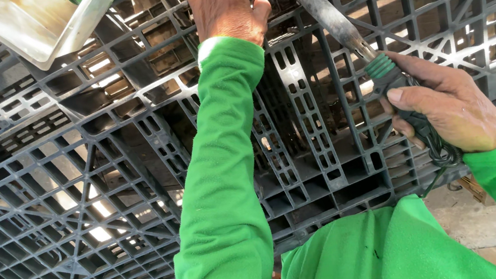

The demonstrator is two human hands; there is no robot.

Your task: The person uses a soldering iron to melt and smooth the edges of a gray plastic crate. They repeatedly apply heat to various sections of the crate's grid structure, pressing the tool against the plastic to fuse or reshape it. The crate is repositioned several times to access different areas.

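Head view, looking down over green sleeves at a dark grey plastic pallet (102,182) of open lattice ribs, filling nearly the whole frame. Left hand (226,3) stretched up to the top edge of the view, palm and fingers pressed flat on the pallet ribs, fingertips cut off by the frame edge, so cannot tell whether curled round a rib or merely resting; nothing seen held in it. Right hand (451,104) lower and to the right, fingers wrapped closed around the dark green handle of a soldering-iron-like tool (335,16), thumb laid along the top of the grip just behind a ridged green collar. Grey, scorched metal shaft running from that collar up and to the left, tip touching the pallet surface just beside the left hand, near the top of the frame. Dark green cord (442,152) looped below the right hand, hanging down over the pallet's lower edge. Shallow metal tray (47,42) lying on the pallet at upper left, well apart from both hands. Pale concrete floor (467,224) visible at lower right.
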